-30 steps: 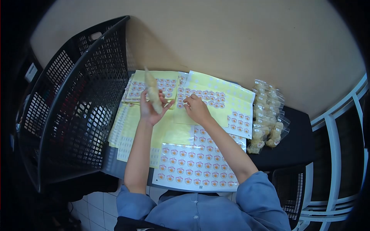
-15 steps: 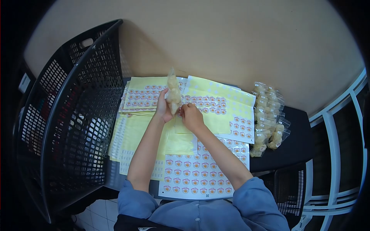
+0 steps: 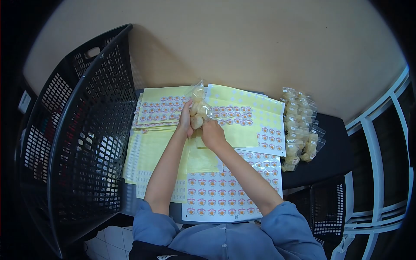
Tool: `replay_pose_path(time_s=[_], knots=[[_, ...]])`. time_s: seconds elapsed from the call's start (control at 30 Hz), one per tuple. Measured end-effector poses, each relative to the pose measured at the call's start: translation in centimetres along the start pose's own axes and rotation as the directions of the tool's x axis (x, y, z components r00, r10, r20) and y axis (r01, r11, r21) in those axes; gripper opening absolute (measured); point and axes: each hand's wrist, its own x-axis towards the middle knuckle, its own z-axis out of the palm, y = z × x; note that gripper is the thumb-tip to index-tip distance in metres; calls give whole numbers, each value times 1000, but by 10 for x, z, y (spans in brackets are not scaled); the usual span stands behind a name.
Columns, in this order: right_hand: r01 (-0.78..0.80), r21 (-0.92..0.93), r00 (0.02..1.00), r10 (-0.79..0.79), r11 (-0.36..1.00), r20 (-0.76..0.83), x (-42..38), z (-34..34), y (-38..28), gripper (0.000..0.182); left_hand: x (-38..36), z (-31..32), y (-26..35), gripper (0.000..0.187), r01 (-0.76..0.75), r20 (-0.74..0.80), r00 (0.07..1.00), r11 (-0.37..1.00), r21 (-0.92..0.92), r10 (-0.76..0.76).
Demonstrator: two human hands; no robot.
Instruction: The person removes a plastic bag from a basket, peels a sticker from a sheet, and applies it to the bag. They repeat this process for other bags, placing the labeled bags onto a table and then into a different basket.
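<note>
A clear plastic bag [image 3: 200,108] filled with pale, rounded pieces is held up over the sticker sheets. My left hand [image 3: 186,121] wraps around its left side. At its lower right, my right hand [image 3: 212,133] has its fingers closed against the bag; whether a sticker is between them is hidden. Beneath both hands lie yellow-backed sheets of round stickers [image 3: 234,115], partly peeled. A full white sheet of stickers [image 3: 221,197] lies closest to my body.
Several filled bags [image 3: 299,125] lie in rows on a black surface [image 3: 333,160] at the right. A tall black perforated basket [image 3: 91,130] stands at the left. Behind the table rises a beige wall [image 3: 242,43]. White metal rails [image 3: 372,164] run along the far right.
The bag has turned from edge-on to showing its broad side. My right hand has moved slightly left and down, against the bag's lower part.
</note>
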Motion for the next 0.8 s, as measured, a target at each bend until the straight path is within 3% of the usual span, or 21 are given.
replay_pose_path(time_s=[0.13, 0.23, 0.3, 0.33, 0.43, 0.5, 0.57, 0.63, 0.73, 0.8], knots=[[24, -1, 999, -24, 1000, 41, -2, -3, 2, 19, -2, 4, 0, 49, 4, 4, 1000, 1000, -10, -4], [36, 72, 987, -47, 997, 155, 1, -11, 4, 19, 0, 3, -1, 49, -2, 4, 1000, 1000, 5, 2], [-57, 130, 929, 5, 990, 371, 1, -26, -2, 23, 6, -2, -3, 49, 8, 3, 1000, 1000, 29, -8], [-56, 129, 929, 4, 990, 370, -1, -26, 1, 23, 7, -4, -3, 49, 6, 4, 1000, 1000, 28, -6], [10, 254, 936, -99, 967, 337, -14, -30, 12, 16, 8, -4, -3, 47, -5, 37, 999, 1000, 25, 4], [152, 324, 982, -181, 934, 61, -31, -48, 23, 13, 6, 1, -3, 45, -49, 88, 995, 999, 25, 46], [167, 429, 985, -130, 888, -115, -48, -68, 36, 13, -2, 10, -4, 45, -78, 111, 991, 997, 24, 75], [53, 502, 991, 15, 863, -131, -62, -93, 48, 15, -11, 14, -6, 45, -104, 131, 986, 994, 25, 100], [113, 498, 977, -6, 860, -211, -72, -131, 53, 16, -31, 23, -9, 48, -126, 195, 975, 988, 93, 106], [147, 503, 967, -17, 852, -254, -74, -153, 44, 17, -68, 45, -5, 51, -348, 230, 932, 872, 345, 280]])
